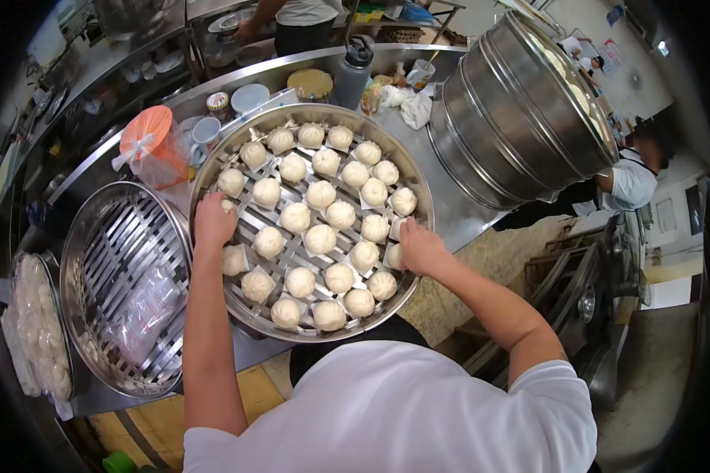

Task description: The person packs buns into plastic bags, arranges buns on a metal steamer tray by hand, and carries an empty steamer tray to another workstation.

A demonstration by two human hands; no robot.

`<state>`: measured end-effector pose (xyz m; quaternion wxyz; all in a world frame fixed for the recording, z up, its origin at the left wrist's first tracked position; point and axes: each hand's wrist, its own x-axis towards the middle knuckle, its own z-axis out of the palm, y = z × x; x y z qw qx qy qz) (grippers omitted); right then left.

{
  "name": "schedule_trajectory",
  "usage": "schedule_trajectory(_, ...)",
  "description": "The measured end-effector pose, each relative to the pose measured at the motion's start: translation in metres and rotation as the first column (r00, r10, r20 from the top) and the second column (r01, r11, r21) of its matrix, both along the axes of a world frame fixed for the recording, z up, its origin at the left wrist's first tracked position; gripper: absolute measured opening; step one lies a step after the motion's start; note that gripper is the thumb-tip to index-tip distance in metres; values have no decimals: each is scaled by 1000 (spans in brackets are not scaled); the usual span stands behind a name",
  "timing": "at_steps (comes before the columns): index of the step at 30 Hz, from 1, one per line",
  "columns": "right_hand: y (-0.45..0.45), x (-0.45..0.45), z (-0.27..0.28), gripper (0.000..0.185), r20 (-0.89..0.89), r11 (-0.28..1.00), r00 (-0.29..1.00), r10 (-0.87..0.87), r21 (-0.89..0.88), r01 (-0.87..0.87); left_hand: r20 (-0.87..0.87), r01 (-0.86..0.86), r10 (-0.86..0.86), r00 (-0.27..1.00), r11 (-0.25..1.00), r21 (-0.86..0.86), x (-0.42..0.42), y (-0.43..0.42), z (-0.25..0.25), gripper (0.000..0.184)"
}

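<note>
A round metal steamer tray (308,333) full of white buns (319,239), each on a small paper square, lies on the steel counter in front of me. My left hand (215,223) is at the tray's left side, fingers curled down over a bun there. At the right side my right hand (420,248) is closed beside the buns near the rim, its fingers bent inward. What either hand pinches is too small or hidden to make out.
Stacked steamers (521,110) stand at the right. A slatted tray (118,260) with a plastic bag, and bagged buns (35,331), are at the left. Behind stand a grey bottle (353,75), a mug (206,132) and an orange container (151,130). People (631,180) are beyond the counter.
</note>
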<state>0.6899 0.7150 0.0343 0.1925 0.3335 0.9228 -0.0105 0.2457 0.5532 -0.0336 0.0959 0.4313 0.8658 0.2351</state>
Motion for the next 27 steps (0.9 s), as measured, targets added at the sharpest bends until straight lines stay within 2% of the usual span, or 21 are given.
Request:
schedule_trajectory(3, -5, 6, -25, 57, -32, 996, 997, -75, 38, 76, 8, -10, 10, 1000, 1000, 14, 0, -1, -2, 47)
schedule_trajectory(6, -53, -10, 7, 56, -52, 956, 975, -215, -214, 200, 3, 1, -1, 1000, 1000, 15, 0, -1, -2, 47)
schedule_trajectory(9, -96, -33, 25, 58, 60, 919, 972, -228, -317, 235, 0, 2, -2, 1000, 1000, 18, 2, -1, 0, 46)
schedule_trajectory(13, -103, -46, 26, 53, 82, 923, 976, -200, -319, 216, -24, 15, -14, 1000, 1000, 10, 0, -1, -3, 45)
schedule_trajectory(16, -109, -44, 16, 46, 52, 952, 993, -107, -284, 117, -40, -11, 12, 999, 999, 39, 1, -1, -4, 45)
schedule_trajectory(21, -123, -48, 14, 41, 23, 985, 999, 39, -170, -35, 17, -25, 26, 1000, 1000, -7, 2, -2, -1, 46)
schedule_trajectory(22, -130, -50, 22, 34, 26, 989, 1000, -5, -146, 9, 17, -28, 28, 999, 1000, -6, 2, -3, -1, 46)
schedule_trajectory(25, -144, -69, 36, 31, -42, 953, 999, 10, -303, -22, 29, -32, 32, 999, 999, 0, 1, -2, -2, 46)
schedule_trajectory(26, -148, -77, 44, 43, -126, 920, 989, 79, -373, -121, 35, -33, 32, 999, 999, 6, 1, -2, -2, 46)
schedule_trajectory(27, -152, -83, 38, 46, -317, 892, 935, 160, -359, -275, 39, -32, 32, 999, 999, 14, 1, -2, -2, 46)
